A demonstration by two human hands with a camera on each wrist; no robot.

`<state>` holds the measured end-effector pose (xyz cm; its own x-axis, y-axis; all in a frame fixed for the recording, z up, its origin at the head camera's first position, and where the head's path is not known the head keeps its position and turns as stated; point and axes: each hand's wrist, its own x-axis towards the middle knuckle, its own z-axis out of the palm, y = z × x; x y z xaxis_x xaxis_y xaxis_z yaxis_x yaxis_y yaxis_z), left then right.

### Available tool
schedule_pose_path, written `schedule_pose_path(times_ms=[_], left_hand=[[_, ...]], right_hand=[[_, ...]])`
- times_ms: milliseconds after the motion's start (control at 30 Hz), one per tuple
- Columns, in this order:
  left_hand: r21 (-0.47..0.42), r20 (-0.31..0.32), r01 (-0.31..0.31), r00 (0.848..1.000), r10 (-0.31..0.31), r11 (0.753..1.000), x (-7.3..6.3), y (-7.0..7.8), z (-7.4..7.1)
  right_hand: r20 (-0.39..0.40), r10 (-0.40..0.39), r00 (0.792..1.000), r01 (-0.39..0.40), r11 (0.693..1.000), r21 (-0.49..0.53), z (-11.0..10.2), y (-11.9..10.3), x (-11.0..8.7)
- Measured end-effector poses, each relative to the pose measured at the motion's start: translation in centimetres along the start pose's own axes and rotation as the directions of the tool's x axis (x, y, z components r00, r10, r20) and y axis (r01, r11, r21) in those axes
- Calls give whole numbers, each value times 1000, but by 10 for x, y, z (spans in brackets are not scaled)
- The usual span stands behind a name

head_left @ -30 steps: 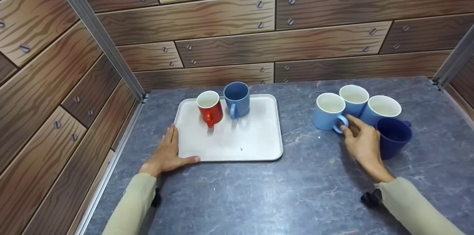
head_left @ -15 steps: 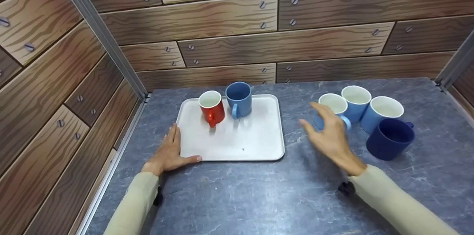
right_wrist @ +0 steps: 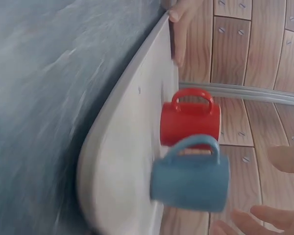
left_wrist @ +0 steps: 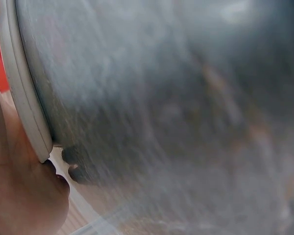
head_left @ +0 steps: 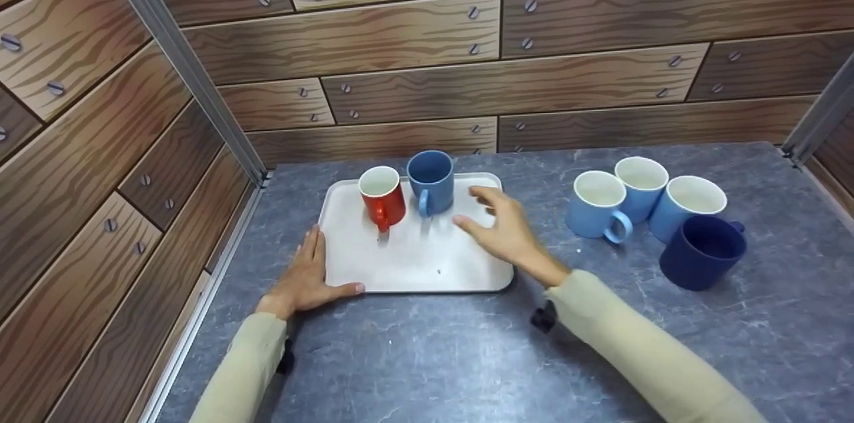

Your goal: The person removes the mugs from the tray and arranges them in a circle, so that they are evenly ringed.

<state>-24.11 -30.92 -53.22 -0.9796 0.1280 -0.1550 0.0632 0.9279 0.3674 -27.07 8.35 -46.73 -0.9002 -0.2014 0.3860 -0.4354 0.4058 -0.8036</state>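
A white tray point(head_left: 393, 263) lies on the table, with a red mug point(head_left: 387, 205) and a blue mug point(head_left: 437, 193) standing on its back part, handles toward me. My left hand point(head_left: 303, 281) rests against the tray's front left corner, fingers along the left side and thumb at the front edge. Above the tray's right part is my right hand point(head_left: 508, 233), holding nothing, its thumb and fingers spread apart toward the blue mug. A gap shows between them. In the right wrist view both mugs, the blue one point(right_wrist: 190, 183) nearer, stand beyond the fingers point(right_wrist: 245, 223).
To the right of the tray stands a cluster of three light blue mugs with white insides, the nearest light blue mug point(head_left: 587, 217) at its left. A dark blue mug point(head_left: 694, 264) stands in front of them. Wood-patterned walls point(head_left: 413, 103) bound the table's back and left.
My right hand has left the handle of the left light blue mug and moved left over the tray. The dark blue mug stands free of the hand. My left hand stays at the tray.
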Motion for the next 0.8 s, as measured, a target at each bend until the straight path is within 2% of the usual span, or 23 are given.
schedule_pose_path(times_ms=[133, 433, 700, 800], left_hand=[[-4, -7, -5, 1000, 5, 1000, -1, 0, 0], [-11, -10, 0, 1000, 0, 1000, -2, 0, -3], [-8, -21, -14, 1000, 14, 1000, -2, 0, -2], [-12, -23, -14, 1000, 13, 1000, -1, 1, -1]], right_hand=[[33, 51, 998, -53, 997, 57, 20, 1, 10], [51, 137, 989, -144, 974, 175, 53, 13, 26], [58, 153, 986, -164, 942, 293, 78, 15, 31], [36, 175, 984, -178, 938, 297, 84, 15, 30]])
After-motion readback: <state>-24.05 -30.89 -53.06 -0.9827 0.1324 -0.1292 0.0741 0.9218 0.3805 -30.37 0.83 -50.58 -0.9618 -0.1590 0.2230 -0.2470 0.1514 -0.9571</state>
